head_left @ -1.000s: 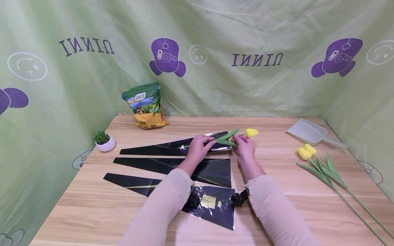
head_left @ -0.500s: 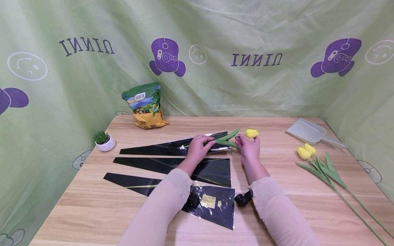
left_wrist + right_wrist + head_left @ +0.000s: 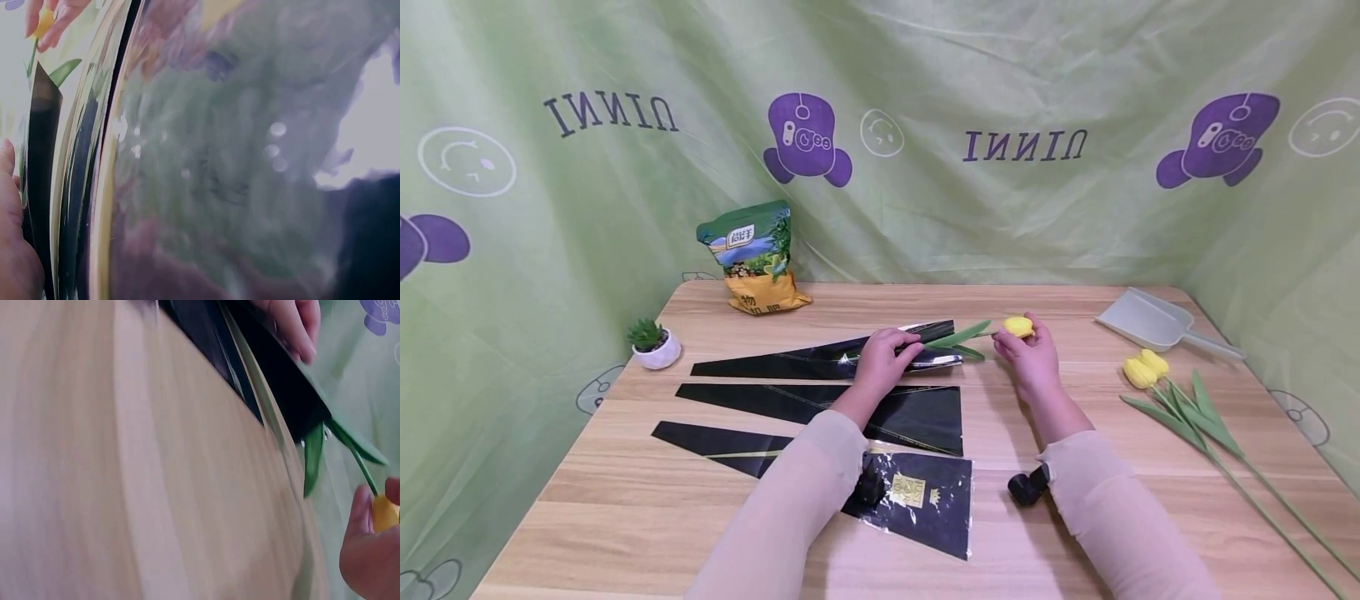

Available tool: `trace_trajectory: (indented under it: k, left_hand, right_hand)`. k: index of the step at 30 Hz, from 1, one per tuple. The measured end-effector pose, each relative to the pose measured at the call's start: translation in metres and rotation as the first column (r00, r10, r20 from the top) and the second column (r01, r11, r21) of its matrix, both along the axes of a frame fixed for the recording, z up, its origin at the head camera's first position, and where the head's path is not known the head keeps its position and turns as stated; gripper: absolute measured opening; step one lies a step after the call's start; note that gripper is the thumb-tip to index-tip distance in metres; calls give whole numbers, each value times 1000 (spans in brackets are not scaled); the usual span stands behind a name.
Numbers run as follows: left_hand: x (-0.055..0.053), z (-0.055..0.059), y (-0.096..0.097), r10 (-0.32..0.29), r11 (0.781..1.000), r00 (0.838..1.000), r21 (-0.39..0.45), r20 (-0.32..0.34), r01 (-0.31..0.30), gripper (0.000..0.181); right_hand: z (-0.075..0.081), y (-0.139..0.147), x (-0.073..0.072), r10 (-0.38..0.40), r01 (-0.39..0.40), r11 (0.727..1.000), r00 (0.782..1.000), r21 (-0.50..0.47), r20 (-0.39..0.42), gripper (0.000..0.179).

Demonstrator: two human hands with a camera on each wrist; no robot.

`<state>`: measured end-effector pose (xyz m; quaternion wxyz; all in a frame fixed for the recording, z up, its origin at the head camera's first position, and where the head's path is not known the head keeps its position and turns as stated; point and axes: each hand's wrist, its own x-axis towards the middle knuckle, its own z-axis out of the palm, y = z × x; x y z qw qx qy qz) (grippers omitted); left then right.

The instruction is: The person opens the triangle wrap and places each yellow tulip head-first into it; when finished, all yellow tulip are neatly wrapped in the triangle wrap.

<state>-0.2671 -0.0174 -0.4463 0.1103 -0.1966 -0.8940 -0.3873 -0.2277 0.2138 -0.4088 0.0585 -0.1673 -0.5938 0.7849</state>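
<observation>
A yellow tulip lies with its stem and green leaves partly inside the farthest black flower sleeve. My right hand holds it by the bloom, thumb and fingers around the petals, as the right wrist view also shows. At the mouth of that sleeve, my left hand pinches the upper sheet; the left wrist view shows the shiny film bulging up close to the camera. How far the stem reaches inside is hidden.
Two more black sleeves, a plain one and a printed one, lie nearer. At right are loose yellow tulips and a grey dustpan. A potted succulent and a green-orange bag stand at left.
My right hand has shifted right, from the leaves to the bloom. The leaves have slid slightly right and the bloom has tipped a little. My left hand has stayed in place.
</observation>
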Motion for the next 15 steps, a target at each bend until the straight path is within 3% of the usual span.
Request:
trace_trajectory:
  k: [7,15]
  left_hand:
    - [1,2,-1,-3,1000,1000,-6,-5,3,25]
    - [1,3,0,-16,1000,1000,-7,-26,16,24]
  right_hand:
    - [7,21,9,201,-200,980,978,24,-60,68]
    - [5,33,6,262,-252,959,963,130,-68,66]
